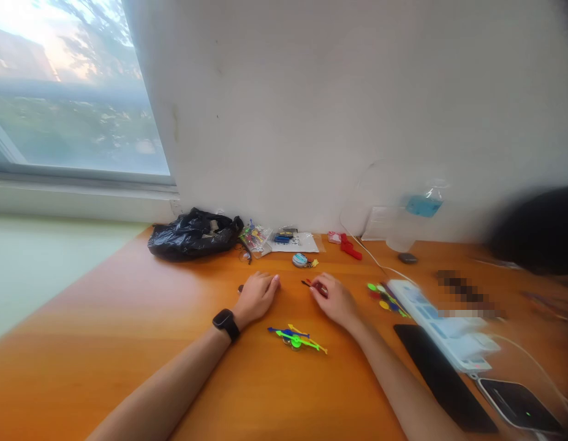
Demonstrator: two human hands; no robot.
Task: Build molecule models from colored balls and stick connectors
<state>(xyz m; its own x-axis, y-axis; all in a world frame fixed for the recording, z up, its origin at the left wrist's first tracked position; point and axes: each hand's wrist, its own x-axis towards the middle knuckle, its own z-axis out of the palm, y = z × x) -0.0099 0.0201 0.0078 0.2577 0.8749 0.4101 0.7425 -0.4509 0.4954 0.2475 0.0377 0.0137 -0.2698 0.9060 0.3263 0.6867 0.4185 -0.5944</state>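
My left hand (258,297) lies palm down on the wooden table (127,343) with its fingers stretched out. Just beyond its outer edge shows a small dark object (240,288), partly covered by the hand. My right hand (335,300) is closed in a pinch around a small red-and-black piece (307,282), whose thin tip pokes out to the left; the fingers hide the rest. Between my forearms rests a loose group of plastic arrow-shaped pointers (296,339) in blue, green and yellow, overlapping one another.
Along the wall sit a black plastic bag (194,236), clear bags of small parts (256,236), a round tin (300,260) and a red object (350,246). Colored pieces (387,299), a power strip (431,318), a black mat (437,373) and a phone (518,401) occupy the right.
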